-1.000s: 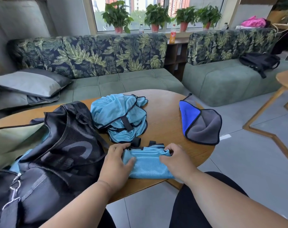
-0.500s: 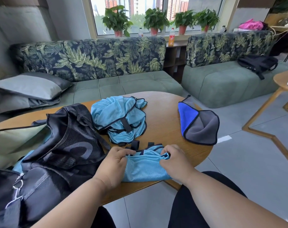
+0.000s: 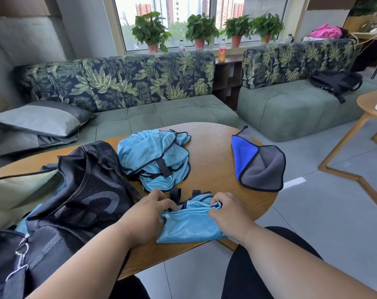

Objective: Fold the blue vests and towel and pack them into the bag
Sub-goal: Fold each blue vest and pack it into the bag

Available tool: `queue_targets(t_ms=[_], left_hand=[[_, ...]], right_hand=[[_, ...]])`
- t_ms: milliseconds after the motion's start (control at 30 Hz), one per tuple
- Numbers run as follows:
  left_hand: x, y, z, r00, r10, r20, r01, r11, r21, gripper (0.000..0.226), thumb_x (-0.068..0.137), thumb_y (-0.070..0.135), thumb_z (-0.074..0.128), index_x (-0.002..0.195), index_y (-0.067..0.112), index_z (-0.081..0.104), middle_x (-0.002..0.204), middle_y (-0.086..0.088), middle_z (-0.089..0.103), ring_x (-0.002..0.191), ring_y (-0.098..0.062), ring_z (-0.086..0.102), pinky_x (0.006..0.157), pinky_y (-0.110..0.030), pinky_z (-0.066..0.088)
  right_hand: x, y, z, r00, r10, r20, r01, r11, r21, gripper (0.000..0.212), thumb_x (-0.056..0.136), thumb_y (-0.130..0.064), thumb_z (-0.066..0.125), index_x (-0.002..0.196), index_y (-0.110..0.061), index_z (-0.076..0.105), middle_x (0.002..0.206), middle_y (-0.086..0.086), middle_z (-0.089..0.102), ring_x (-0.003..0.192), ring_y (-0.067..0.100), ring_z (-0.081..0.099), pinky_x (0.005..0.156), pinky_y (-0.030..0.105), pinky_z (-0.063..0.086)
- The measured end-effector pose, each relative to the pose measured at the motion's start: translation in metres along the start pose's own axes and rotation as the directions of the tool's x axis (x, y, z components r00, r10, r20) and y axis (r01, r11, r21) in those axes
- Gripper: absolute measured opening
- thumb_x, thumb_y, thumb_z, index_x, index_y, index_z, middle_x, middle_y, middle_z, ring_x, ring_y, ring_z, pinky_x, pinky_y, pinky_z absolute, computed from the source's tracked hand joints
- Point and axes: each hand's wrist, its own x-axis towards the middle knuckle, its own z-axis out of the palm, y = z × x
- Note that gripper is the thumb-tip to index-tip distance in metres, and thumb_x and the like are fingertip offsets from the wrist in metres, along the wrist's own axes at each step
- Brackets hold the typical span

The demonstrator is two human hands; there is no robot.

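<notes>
Folded vest [image 3: 189,225] lies at the near edge of the round wooden table [image 3: 213,169], and both hands hold it. The left hand [image 3: 146,214] pinches its left upper corner with curled fingers, and the right hand [image 3: 228,212] grips the right upper corner, where the fabric is bunched. This vest is a light blue rectangle; its long axis goes from left to right, along the table edge, and its black straps point away from the person, toward the table middle. Just behind it lies a second blue vest [image 3: 153,158], not folded, in a loose heap with black trim. So I count two blue vests on the table top. To the left, a bit of light blue cloth shows under the black mesh bag [image 3: 86,190]; I cannot tell what it is. The bag stands on the left part of the table, touching the crumpled vest, and a metal clip hangs at its near side. One towel [image 3: 260,167], grey with a bright blue side, lies on the right part of the table, well apart from both vests, partly folded. Behind the table stand two green sofas with leaf pattern, and four potted plants on the window sill.
</notes>
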Motion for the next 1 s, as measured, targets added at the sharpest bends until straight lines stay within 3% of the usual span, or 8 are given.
queue_targets(t_ms=[167, 267, 433, 567, 633, 800, 1000], left_hand=[[0.0, -0.005, -0.002, 1.0, -0.025, -0.003, 0.025, 0.999, 0.027, 0.033, 0.087, 0.043, 0.065, 0.119, 0.049, 0.059, 0.129, 0.019, 0.038, 0.119, -0.009, 0.045, 0.106, -0.025, 0.041], [0.0, -0.003, -0.003, 0.999, -0.051, -0.01, 0.052, 0.998, 0.033, 0.034, 0.086, 0.05, 0.056, 0.119, 0.045, 0.059, 0.123, 0.018, 0.041, 0.115, -0.011, 0.047, 0.103, -0.027, 0.042], [0.002, 0.0, 0.0, 0.995, -0.092, -0.036, 0.093, 0.996, 0.017, 0.026, 0.088, 0.044, 0.033, 0.105, 0.041, 0.053, 0.103, 0.012, 0.042, 0.103, -0.019, 0.05, 0.094, -0.034, 0.043], [0.008, 0.001, 0.002, 0.999, -0.047, 0.003, 0.047, 0.998, 0.046, 0.046, 0.096, 0.026, 0.047, 0.135, 0.048, 0.056, 0.118, 0.011, 0.044, 0.116, -0.017, 0.046, 0.105, -0.032, 0.04], [0.011, 0.002, 0.002, 0.999, -0.027, 0.029, 0.025, 0.998, 0.059, 0.049, 0.095, 0.022, 0.053, 0.136, 0.048, 0.059, 0.12, 0.012, 0.043, 0.119, -0.015, 0.044, 0.105, -0.028, 0.038], [0.006, -0.003, -0.001, 0.999, -0.039, -0.024, 0.041, 0.997, 0.071, 0.03, 0.091, 0.048, 0.059, 0.12, 0.041, 0.065, 0.114, 0.016, 0.044, 0.114, -0.012, 0.047, 0.098, -0.026, 0.041], [0.004, -0.002, -0.002, 0.993, -0.094, -0.071, 0.103, 0.987, 0.125, 0.029, 0.085, 0.062, 0.056, 0.1, 0.038, 0.05, 0.102, 0.011, 0.047, 0.1, -0.015, 0.051, 0.085, -0.03, 0.045]], right_hand=[[-0.001, 0.0, 0.0, 1.0, 0.002, 0.002, -0.002, 1.0, 0.014, 0.013, 0.086, -0.016, 0.062, 0.083, -0.029, 0.06, 0.105, -0.011, 0.054, 0.098, 0.014, 0.055, 0.076, 0.03, 0.049], [-0.001, -0.001, 0.0, 1.0, 0.0, 0.002, 0.0, 1.0, 0.013, 0.013, 0.087, -0.016, 0.062, 0.082, -0.028, 0.059, 0.104, -0.01, 0.054, 0.097, 0.014, 0.055, 0.072, 0.027, 0.045], [-0.001, -0.002, 0.001, 1.0, 0.011, -0.003, -0.011, 1.0, 0.012, 0.014, 0.088, -0.018, 0.062, 0.082, -0.029, 0.058, 0.103, -0.011, 0.053, 0.097, 0.015, 0.054, 0.07, 0.026, 0.042], [-0.001, -0.002, 0.001, 1.0, 0.017, -0.001, -0.017, 1.0, 0.0, 0.013, 0.089, -0.019, 0.062, 0.083, -0.03, 0.059, 0.103, -0.012, 0.053, 0.097, 0.015, 0.054, 0.07, 0.027, 0.042], [-0.001, -0.002, 0.001, 1.0, 0.016, -0.002, -0.016, 1.0, -0.004, 0.013, 0.088, -0.018, 0.062, 0.082, -0.029, 0.058, 0.103, -0.012, 0.053, 0.097, 0.016, 0.054, 0.07, 0.027, 0.042], [0.0, -0.002, 0.002, 1.0, 0.017, -0.005, -0.017, 1.0, -0.008, 0.014, 0.088, -0.018, 0.061, 0.081, -0.03, 0.058, 0.102, -0.012, 0.053, 0.098, 0.014, 0.052, 0.071, 0.027, 0.041], [0.0, -0.001, 0.002, 1.0, 0.001, -0.006, -0.001, 0.999, -0.032, 0.014, 0.087, -0.018, 0.061, 0.081, -0.03, 0.058, 0.102, -0.011, 0.054, 0.098, 0.013, 0.052, 0.076, 0.029, 0.046]])
